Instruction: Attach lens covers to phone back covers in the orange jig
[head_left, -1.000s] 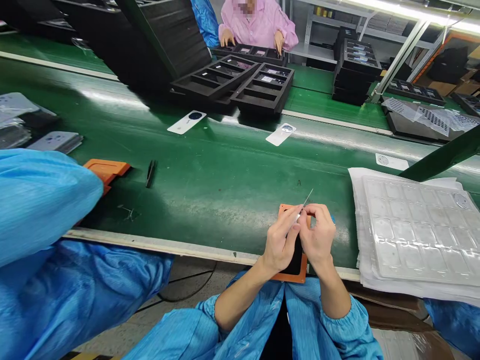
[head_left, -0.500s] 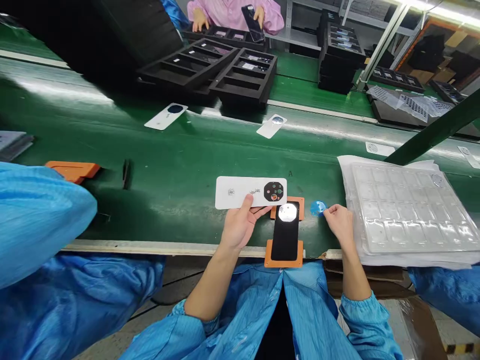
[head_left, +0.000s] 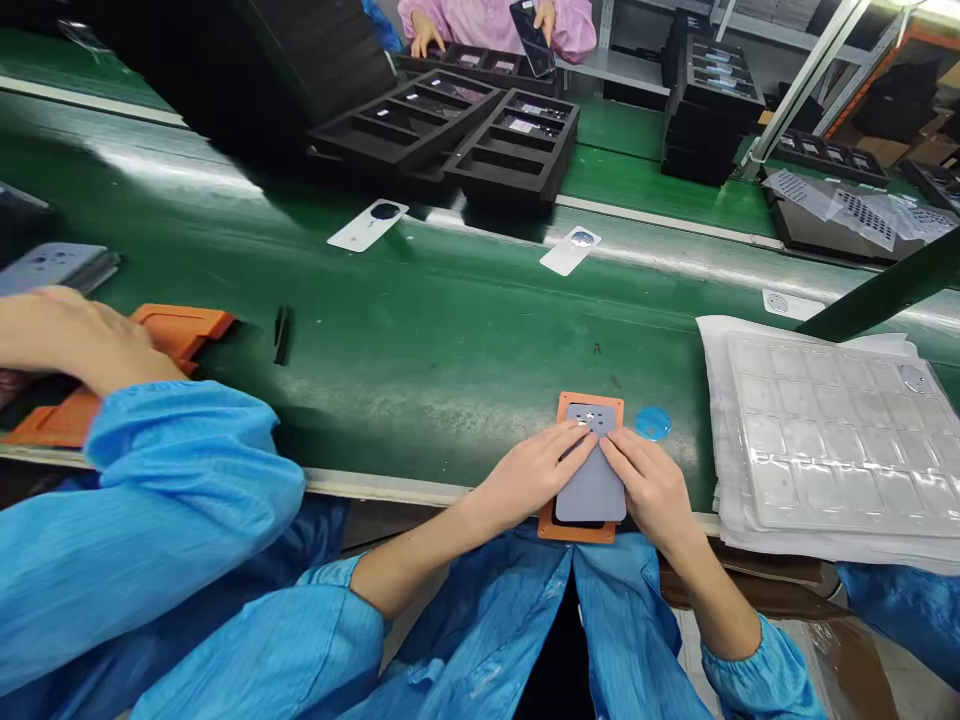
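An orange jig [head_left: 589,406] lies at the near edge of the green belt [head_left: 450,340], with a grey phone back cover [head_left: 592,485] lying in it. My left hand [head_left: 536,470] rests on the cover's left side and my right hand [head_left: 649,485] on its right side, fingers pressing flat on it. A small round blue film [head_left: 652,425] lies on the belt just right of the jig.
A stack of clear blister trays [head_left: 832,440] sits at the right. White covers [head_left: 367,225] [head_left: 570,250] lie further up the belt, black foam trays [head_left: 517,150] behind them. A co-worker's hand [head_left: 82,340] and blue sleeve [head_left: 165,480] are at the left over another orange jig [head_left: 187,330]. Black tweezers [head_left: 281,333] lie nearby.
The white cover my left hand held is gone; a grey cover now lies in the jig over the black part, both my hands on it. The co-worker's hand has come into view at left.
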